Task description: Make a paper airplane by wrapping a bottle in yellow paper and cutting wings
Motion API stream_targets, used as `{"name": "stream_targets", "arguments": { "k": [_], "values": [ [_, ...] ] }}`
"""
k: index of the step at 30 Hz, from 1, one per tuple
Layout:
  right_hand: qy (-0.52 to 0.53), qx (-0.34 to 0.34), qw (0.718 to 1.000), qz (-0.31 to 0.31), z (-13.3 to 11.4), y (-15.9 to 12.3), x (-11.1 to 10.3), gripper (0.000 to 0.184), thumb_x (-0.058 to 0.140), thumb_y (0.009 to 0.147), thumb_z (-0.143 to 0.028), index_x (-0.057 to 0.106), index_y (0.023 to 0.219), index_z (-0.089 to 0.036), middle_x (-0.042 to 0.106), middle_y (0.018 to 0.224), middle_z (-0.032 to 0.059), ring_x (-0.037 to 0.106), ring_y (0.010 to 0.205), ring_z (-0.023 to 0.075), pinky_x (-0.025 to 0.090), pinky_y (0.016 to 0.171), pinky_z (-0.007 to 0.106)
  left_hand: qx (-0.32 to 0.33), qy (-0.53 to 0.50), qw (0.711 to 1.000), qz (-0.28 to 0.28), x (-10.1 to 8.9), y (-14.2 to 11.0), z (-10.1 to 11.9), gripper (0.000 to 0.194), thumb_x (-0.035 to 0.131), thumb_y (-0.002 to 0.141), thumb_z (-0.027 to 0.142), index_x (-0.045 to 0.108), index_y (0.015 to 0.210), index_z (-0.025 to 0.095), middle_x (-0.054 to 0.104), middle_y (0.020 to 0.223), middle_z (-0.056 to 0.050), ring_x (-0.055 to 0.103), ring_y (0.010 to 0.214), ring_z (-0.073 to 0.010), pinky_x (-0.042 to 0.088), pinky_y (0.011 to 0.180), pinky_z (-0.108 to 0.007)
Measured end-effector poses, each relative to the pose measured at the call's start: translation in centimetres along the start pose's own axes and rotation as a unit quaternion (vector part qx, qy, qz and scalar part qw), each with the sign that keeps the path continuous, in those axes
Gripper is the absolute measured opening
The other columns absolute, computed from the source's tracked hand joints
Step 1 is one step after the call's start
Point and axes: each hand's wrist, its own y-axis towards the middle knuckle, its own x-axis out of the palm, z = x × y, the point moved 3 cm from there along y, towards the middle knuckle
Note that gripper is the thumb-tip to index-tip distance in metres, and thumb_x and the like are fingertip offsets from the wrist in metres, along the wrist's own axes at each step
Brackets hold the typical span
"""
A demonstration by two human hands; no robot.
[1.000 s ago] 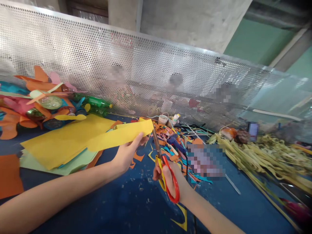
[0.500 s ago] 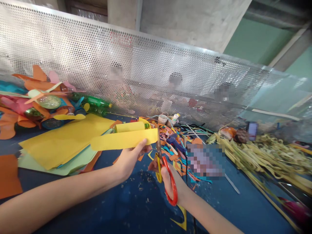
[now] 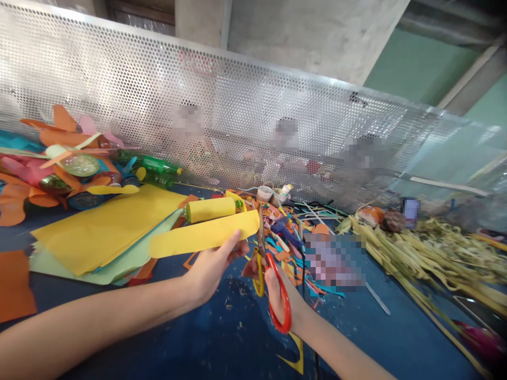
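My left hand [image 3: 212, 266] pinches a long yellow paper strip [image 3: 194, 238] near its right part, thumb on top. The strip's far left end is rounded. My right hand [image 3: 297, 309] grips scissors [image 3: 261, 240] with one red and one yellow handle, the thumb through the red loop. The blades point up beside the strip's right end. Behind the strip lies a green bottle [image 3: 209, 209] wrapped in yellow paper. A curved yellow offcut [image 3: 296, 359] lies on the blue table [image 3: 166, 338] below my right hand.
Left of my hands is a stack of coloured paper [image 3: 106, 227], with bottle-and-paper models [image 3: 75, 163] beyond. Paper scraps [image 3: 287, 258] surround a blue glue gun [image 3: 285, 232] and black cord. Dried strips [image 3: 428, 253] lie right. A perforated metal screen [image 3: 237, 116] borders the back, people behind it.
My left hand has turned the strip, lowering its left end and uncovering more of the wrapped bottle. The strip's right end now looks rounded. The scissors have shifted slightly right.
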Motion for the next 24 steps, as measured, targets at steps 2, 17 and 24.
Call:
{"name": "stream_targets", "arguments": {
  "k": [2, 17, 24],
  "values": [
    [-0.002, -0.002, 1.000, 0.006, -0.1, 0.1, 0.0, 0.049, 0.021, 0.094, -0.055, 0.053, 0.080, -0.020, 0.057, 0.078, 0.0055, 0.054, 0.075, 0.0199, 0.045, 0.073, 0.033, 0.001, 0.001, 1.000, -0.004, 0.0, 0.0, 0.0, 0.023, 0.063, 0.081, 0.038, 0.061, 0.089, 0.016, 0.059, 0.077, -0.002, 0.055, 0.074, -0.0147, 0.046, 0.073, -0.029],
    [0.054, 0.043, 0.998, 0.005, 0.8, 0.1, 0.0, 0.046, 0.024, 0.090, -0.063, 0.042, 0.075, -0.023, 0.041, 0.054, -0.0027, 0.045, 0.044, 0.0142, 0.035, 0.042, 0.028, 0.001, 0.016, 0.999, 0.044, 0.0, 0.4, 0.5, 0.029, 0.071, 0.072, 0.041, 0.064, 0.083, 0.016, 0.062, 0.072, -0.001, 0.057, 0.071, -0.0145, 0.046, 0.073, -0.029],
    [0.047, 0.044, 0.998, -0.006, 1.5, 0.4, -0.3, 0.051, 0.026, 0.087, -0.068, 0.043, 0.070, -0.023, 0.041, 0.052, -0.0019, 0.042, 0.042, 0.0138, 0.032, 0.041, 0.028, 0.021, 0.004, 0.999, 0.045, -0.4, 1.1, 0.7, 0.024, 0.072, 0.072, 0.036, 0.066, 0.082, 0.015, 0.064, 0.074, -0.002, 0.058, 0.069, -0.0131, 0.047, 0.074, -0.028]
  ]
}}
